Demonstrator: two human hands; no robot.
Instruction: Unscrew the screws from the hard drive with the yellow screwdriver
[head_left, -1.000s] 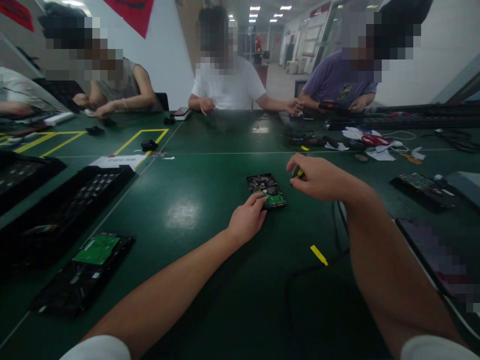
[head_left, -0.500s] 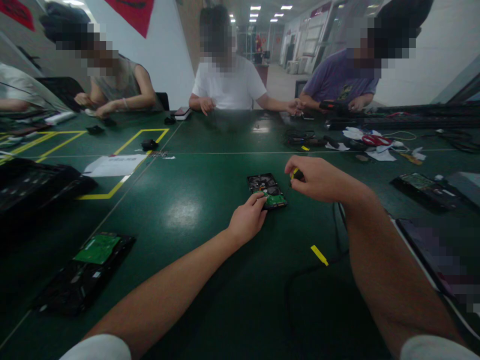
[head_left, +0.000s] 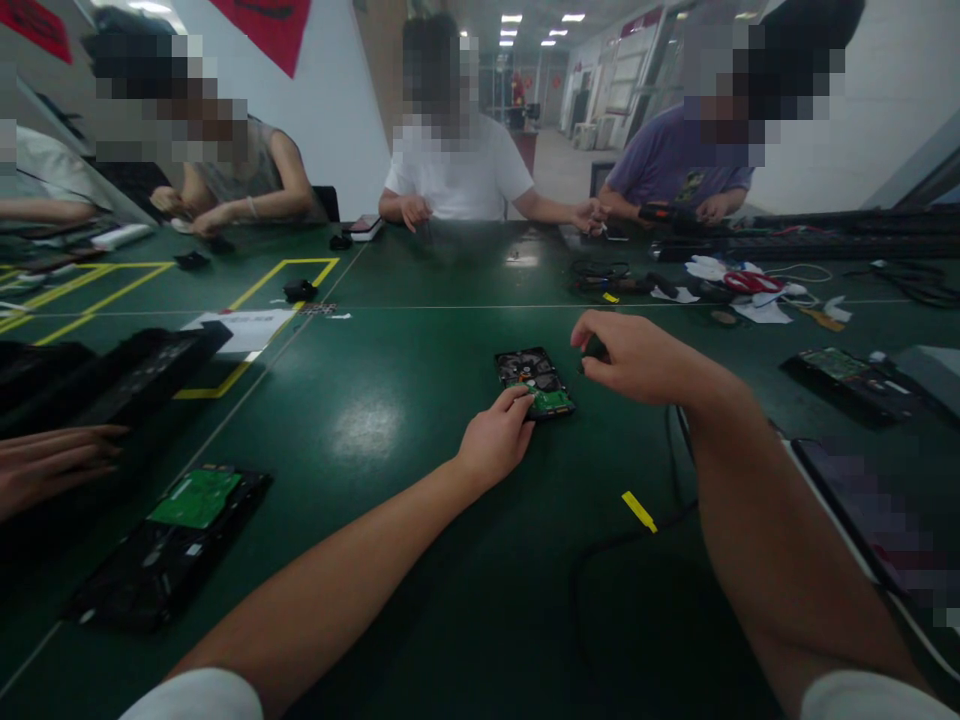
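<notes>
A hard drive (head_left: 531,362) lies on the green table, its underside and green circuit board facing up. My left hand (head_left: 499,435) grips its near left edge, thumb and fingers closed on the board's side. Just right of the drive, my right hand (head_left: 626,355) is curled round the dark handle of a screwdriver (head_left: 595,348). The screwdriver's tip is too small to make out. A second hard drive (head_left: 169,545) with a green board lies at the lower left, apart from both hands.
Another person's hand (head_left: 56,465) reaches in at left beside a black casing (head_left: 150,365). At right lie a drive-like unit (head_left: 847,380) and a dark screen (head_left: 870,500). A black cable with a yellow tag (head_left: 639,511) runs under my right arm. Several people sit opposite.
The screwdriver handle has turned in my right hand; its yellow part no longer shows. Another person's hand has come in at left, and the black casing has shifted. My left hand stays put.
</notes>
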